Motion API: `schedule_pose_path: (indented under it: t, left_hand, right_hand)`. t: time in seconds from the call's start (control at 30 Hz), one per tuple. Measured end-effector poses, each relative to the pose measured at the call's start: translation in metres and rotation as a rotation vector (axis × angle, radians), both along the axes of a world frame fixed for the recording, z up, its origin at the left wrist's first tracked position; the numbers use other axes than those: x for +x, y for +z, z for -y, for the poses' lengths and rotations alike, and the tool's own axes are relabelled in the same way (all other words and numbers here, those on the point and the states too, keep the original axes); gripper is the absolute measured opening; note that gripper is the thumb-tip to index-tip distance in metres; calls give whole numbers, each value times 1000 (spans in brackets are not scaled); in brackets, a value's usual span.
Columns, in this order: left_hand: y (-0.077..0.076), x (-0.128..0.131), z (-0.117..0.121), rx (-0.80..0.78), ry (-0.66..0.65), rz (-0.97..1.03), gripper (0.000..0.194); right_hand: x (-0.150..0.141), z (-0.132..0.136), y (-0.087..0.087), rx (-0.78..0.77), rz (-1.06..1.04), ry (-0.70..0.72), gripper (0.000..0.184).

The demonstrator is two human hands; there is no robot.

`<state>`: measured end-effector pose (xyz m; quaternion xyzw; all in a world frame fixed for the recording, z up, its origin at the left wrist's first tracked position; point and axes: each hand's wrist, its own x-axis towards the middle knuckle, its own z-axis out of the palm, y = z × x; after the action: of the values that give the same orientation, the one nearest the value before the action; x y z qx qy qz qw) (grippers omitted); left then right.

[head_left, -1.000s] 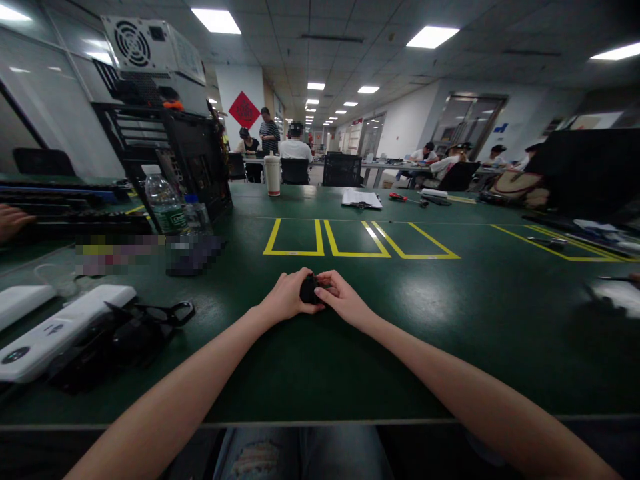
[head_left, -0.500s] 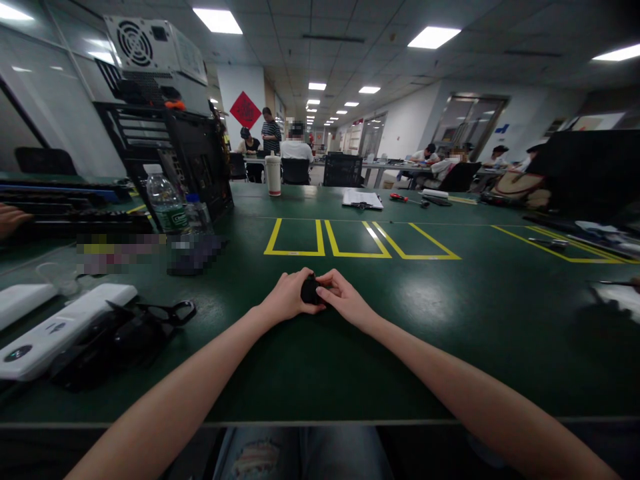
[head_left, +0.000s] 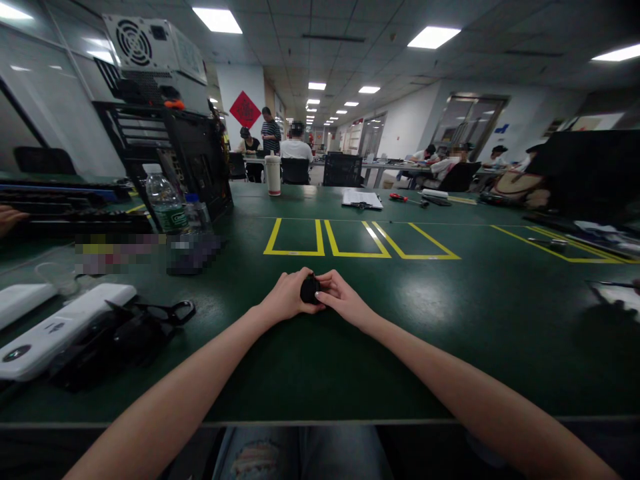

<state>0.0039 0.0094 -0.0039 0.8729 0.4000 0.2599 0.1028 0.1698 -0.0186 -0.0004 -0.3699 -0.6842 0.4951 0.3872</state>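
Note:
Both of my hands meet over the green table [head_left: 450, 320], a little in front of the yellow taped rectangles [head_left: 350, 240]. My left hand [head_left: 286, 297] is curled around a small black object [head_left: 309, 289] from the left. My right hand [head_left: 339, 297] pinches the same object from the right with its fingertips. The object is mostly covered by my fingers, so I cannot make out what it is. Both wrists rest low near the table top.
At the left lie white boxes [head_left: 60, 327], black glasses [head_left: 160, 312], water bottles [head_left: 165, 203] and a black computer case [head_left: 190, 160] topped by a power supply [head_left: 155, 47]. A white cup [head_left: 273, 175], a clipboard [head_left: 362, 199] and tools [head_left: 405, 198] sit farther back. Other people work at distant tables.

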Motion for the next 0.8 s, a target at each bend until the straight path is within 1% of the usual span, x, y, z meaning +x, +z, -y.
schedule_pose_path:
  t: [0.17, 0.27, 0.4, 0.47, 0.57, 0.67, 0.8]
  left_hand:
    - [1, 0, 1, -7, 6, 8, 56]
    - [2, 0, 1, -16, -6, 12, 55]
    - [3, 0, 1, -27, -5, 8, 56]
    - [3, -1, 1, -31, -3, 8, 56]
    - [4, -1, 2, -36, -5, 8, 54]
    - [3, 0, 2, -39, -3, 10, 54]
    - [3, 0, 2, -26, -3, 8, 56]
  right_hand:
    - [-1, 3, 3, 12, 23, -34, 19]
    - [-1, 3, 4, 8, 26, -31, 22]
    - [-1, 1, 4, -9, 69, -61, 27]
    - [0, 1, 4, -11, 83, -54, 26]
    - [0, 2, 5, -23, 57, -20, 22]
    - [0, 3, 6, -37, 11, 0, 23]
    - [-1, 0, 2, 10, -24, -16, 16]
